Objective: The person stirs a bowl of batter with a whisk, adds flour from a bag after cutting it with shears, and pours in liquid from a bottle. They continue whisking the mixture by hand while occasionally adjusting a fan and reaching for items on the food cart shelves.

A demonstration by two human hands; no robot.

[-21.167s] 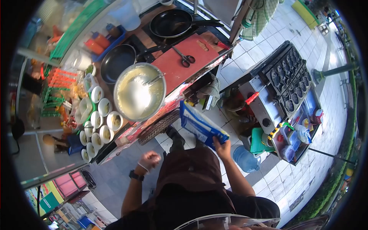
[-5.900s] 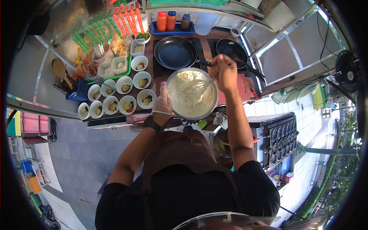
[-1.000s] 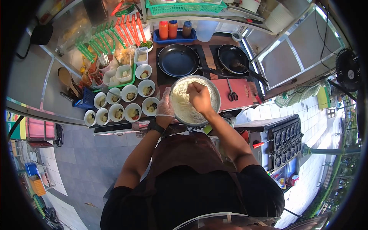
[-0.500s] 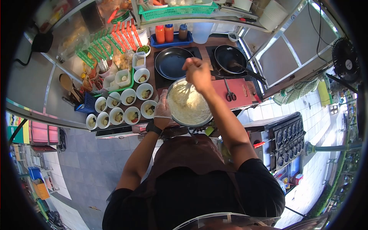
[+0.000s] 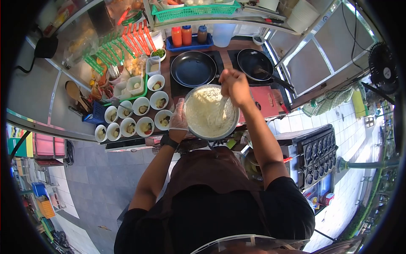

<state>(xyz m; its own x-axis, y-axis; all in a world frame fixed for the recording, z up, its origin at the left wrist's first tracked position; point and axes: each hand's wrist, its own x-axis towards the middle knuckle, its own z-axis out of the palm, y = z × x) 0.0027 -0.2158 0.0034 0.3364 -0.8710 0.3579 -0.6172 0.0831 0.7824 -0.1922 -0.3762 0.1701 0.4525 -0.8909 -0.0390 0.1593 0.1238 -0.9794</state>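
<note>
A round bowl of pale, lumpy batter stands at the counter's front edge, before my apron. My left hand, in a clear plastic glove, grips the bowl's left side. Above the bowl's right rim, my right hand is closed round the handle of a whisk. The whisk slants down into the batter, and its lower end is hidden there. Several small white bowls with food in them stand left of my left hand.
A frying pan sits behind the bowl, and a second pan with a utensil lies farther right. A red board is beside my right forearm. Sauce bottles stand in a blue tray at the back. A moulded griddle is at right.
My right hand has swung right and slightly toward me with the whisk, now covering most of the scissors on the red board. My left hand stays on the bowl.
</note>
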